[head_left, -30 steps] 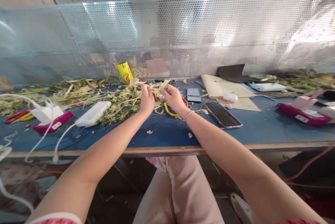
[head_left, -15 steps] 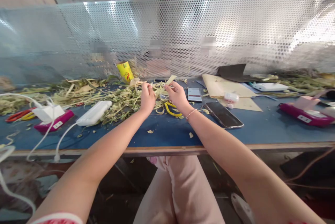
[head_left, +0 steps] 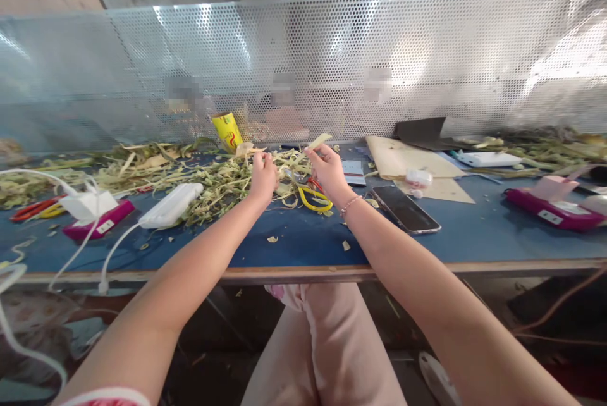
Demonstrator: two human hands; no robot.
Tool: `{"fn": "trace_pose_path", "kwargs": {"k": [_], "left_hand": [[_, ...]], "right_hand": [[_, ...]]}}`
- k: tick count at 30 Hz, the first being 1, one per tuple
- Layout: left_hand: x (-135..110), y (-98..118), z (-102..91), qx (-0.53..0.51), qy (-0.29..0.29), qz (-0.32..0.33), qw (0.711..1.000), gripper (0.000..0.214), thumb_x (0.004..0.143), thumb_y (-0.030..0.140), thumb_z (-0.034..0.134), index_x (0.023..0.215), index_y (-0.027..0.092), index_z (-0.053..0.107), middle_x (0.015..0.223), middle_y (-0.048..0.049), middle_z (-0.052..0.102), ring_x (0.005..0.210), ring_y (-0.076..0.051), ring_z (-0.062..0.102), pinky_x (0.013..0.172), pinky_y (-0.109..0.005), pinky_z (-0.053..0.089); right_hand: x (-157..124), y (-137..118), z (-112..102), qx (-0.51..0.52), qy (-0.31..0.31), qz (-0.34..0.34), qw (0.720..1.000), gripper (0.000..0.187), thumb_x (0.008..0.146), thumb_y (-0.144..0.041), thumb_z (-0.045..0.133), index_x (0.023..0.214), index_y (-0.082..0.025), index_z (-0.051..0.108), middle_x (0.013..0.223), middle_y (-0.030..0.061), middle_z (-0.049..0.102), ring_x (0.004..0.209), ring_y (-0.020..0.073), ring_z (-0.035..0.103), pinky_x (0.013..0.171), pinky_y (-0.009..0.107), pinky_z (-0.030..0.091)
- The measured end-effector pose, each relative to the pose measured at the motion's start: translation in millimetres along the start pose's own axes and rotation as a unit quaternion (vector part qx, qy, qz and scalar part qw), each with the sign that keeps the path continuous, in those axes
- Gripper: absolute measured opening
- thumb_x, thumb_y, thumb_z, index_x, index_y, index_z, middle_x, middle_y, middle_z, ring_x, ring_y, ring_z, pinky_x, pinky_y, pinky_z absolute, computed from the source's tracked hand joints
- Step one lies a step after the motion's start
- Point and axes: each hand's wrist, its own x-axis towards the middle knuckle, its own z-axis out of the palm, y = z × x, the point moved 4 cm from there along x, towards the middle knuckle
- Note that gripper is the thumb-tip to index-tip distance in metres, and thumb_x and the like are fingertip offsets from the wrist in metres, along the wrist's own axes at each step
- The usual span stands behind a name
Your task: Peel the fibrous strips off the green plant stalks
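My left hand (head_left: 263,176) and my right hand (head_left: 327,169) are raised above the blue table (head_left: 303,238), both pinched on one pale green plant strip (head_left: 318,140). The strip's free end sticks up from my right fingers. Below the hands lies a heap of green and yellowish plant scraps (head_left: 218,181). A pair of yellow-handled scissors (head_left: 313,197) lies on the table just under my right hand.
A black phone (head_left: 404,209) lies right of my right hand, with a small card (head_left: 353,172) behind it. A white power bank (head_left: 169,205) with cable and a pink box (head_left: 97,222) sit at left. A perforated metal screen (head_left: 303,64) closes the back. Another pink box (head_left: 550,209) is at right.
Both hands have lifted slightly and drawn apart, and the right hand has pulled the strip up and to the right.
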Motion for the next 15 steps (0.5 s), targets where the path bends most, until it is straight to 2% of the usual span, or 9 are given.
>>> {"fn": "trace_pose_path", "kwargs": {"k": [3, 6, 11, 15], "left_hand": [[-3.1, 2.0, 2.9, -0.048, 0.001, -0.067, 0.997, 0.017, 0.087, 0.04, 0.038, 0.084, 0.024, 0.033, 0.046, 0.0113, 0.019, 0.03, -0.004, 0.018, 0.038, -0.019, 0.012], [-3.3, 3.8, 2.2, -0.066, 0.021, -0.085, 0.994, 0.013, 0.089, 0.032, 0.035, 0.081, 0.023, 0.031, 0.044, 0.0115, 0.018, 0.029, -0.004, 0.018, 0.037, -0.019, 0.01], [0.6, 3.1, -0.5, -0.075, 0.015, -0.067, 0.995, 0.015, 0.089, 0.034, 0.038, 0.08, 0.023, 0.031, 0.043, 0.0121, 0.019, 0.027, -0.004, 0.018, 0.035, -0.019, 0.01], [-1.9, 6.1, 1.2, -0.094, -0.016, -0.043, 0.995, 0.021, 0.086, 0.04, 0.044, 0.079, 0.023, 0.033, 0.042, 0.0122, 0.022, 0.028, -0.003, 0.019, 0.034, -0.018, 0.011]], "right_hand": [[-0.7, -0.9, 0.8, -0.003, -0.009, 0.009, 1.0, 0.028, 0.071, -0.047, 0.058, 0.071, -0.021, 0.05, 0.042, -0.0086, 0.031, 0.034, 0.0051, 0.027, 0.036, 0.021, 0.019], [-1.3, -2.3, 1.7, 0.003, -0.023, 0.009, 1.0, 0.029, 0.069, -0.048, 0.06, 0.072, -0.02, 0.053, 0.043, -0.0086, 0.029, 0.035, 0.0042, 0.024, 0.036, 0.021, 0.017], [-2.8, -3.9, 0.2, 0.009, -0.015, 0.015, 1.0, 0.028, 0.07, -0.046, 0.06, 0.072, -0.019, 0.053, 0.043, -0.0091, 0.027, 0.035, 0.0035, 0.02, 0.036, 0.021, 0.015], [-3.3, -2.6, -0.9, -0.026, -0.013, 0.018, 0.999, 0.025, 0.074, -0.044, 0.055, 0.071, -0.02, 0.048, 0.042, -0.0092, 0.03, 0.033, 0.0045, 0.027, 0.036, 0.02, 0.019]]}}
